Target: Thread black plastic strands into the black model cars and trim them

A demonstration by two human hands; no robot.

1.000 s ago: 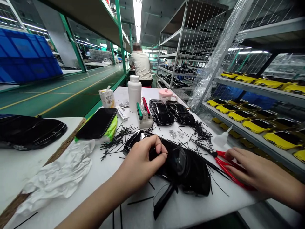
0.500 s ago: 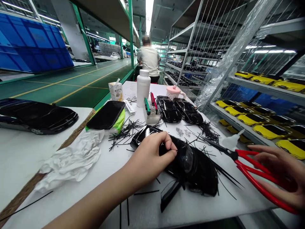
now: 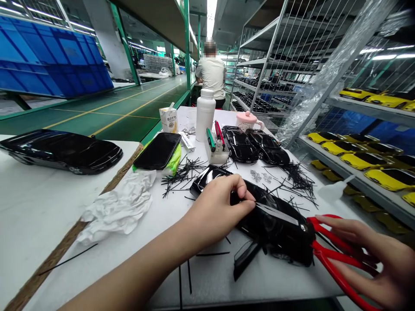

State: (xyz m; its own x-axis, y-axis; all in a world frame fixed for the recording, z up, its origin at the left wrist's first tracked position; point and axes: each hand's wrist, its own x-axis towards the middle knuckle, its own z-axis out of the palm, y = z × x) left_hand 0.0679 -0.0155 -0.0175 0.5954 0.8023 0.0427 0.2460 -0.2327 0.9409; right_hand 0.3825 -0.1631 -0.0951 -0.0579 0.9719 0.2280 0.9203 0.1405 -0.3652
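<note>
A black model car lies at a slant on the white table in front of me. My left hand rests over its middle, thumb and forefinger pinched together; what is between them is too small to make out. Red-handled scissors are gripped in my right hand, with fingers through the handles. Their blades reach across the car, and the tips come close to my left fingertips. A car door stands open on the near side. Thin black strips are scattered around the car.
Two more black model cars stand behind, beside a holder with knives. A phone, crumpled white paper, a white bottle and a pink-lidded mug share the table. A rack with yellow cars stands right.
My right hand has brought the scissors left, from beside the car to across it, with the blades now near my left fingertips. My left hand keeps its pinch. The view has shifted slightly.
</note>
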